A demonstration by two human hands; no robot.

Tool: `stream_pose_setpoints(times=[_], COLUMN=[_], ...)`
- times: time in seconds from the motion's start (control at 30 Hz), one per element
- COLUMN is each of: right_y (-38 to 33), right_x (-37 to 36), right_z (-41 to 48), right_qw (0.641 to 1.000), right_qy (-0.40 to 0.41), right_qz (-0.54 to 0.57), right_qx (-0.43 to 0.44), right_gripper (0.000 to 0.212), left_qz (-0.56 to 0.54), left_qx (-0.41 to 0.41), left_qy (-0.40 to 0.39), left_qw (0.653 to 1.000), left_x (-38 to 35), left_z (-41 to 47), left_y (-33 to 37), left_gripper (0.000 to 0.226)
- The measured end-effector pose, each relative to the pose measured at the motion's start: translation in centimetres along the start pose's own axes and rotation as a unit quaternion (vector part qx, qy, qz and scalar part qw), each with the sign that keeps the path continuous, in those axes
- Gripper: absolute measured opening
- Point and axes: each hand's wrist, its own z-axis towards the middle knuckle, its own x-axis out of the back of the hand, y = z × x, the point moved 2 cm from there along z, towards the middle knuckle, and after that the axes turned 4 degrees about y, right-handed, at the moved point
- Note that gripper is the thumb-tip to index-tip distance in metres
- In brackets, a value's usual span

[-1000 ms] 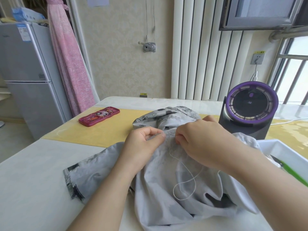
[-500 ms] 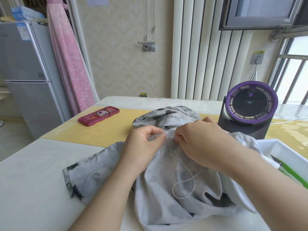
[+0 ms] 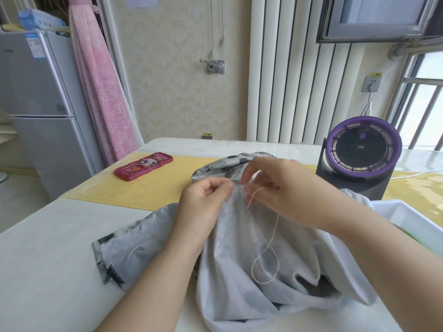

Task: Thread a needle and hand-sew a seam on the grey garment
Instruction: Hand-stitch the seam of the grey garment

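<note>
**A:** Where is the grey garment?

**B:** It is heaped on the white counter, partly over the yellow runner. Its long axis runs from the dark-edged hem at near left toward the purple-ringed fan at far right.

**A:** And the grips?

**B:** Both meet at a raised fold in the middle of the garment. The left grip pinches the cloth between thumb and forefinger. The right grip, just beside it, pinches what looks like the needle, a grey sliver lying left to right and too small to be sure of.

**A:** Thread?

**B:** The white thread drops from the right grip into a narrow loop on the cloth.

**A:** Anything changed?

**B:** The right grip's fingers have lifted and spread. A second ago the loop was rounder.
</note>
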Motion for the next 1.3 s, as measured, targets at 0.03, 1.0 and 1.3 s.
stream_pose_setpoints(times=[0.03,1.0,1.3], right_y=[-0.1,1.3,2.2], right_x=[0.0,-0.8,4.0], right_z=[-0.1,0.6,-0.1], right_qw=[1.000,0.987,0.993], right_qy=[-0.016,0.110,0.106], right_qz=[0.001,-0.023,0.045], right_qx=[0.018,0.116,-0.040], right_gripper=[0.016,0.012,0.032], left_qz=[-0.003,0.037,0.013], left_qx=[0.001,-0.091,-0.106], left_qy=[-0.003,-0.002,-0.021], left_qw=[1.000,0.995,0.994], left_x=[0.0,-0.2,-0.3], left_z=[0.0,-0.2,-0.5], left_y=[0.0,0.5,0.8], left_gripper=[0.008,0.018,0.017])
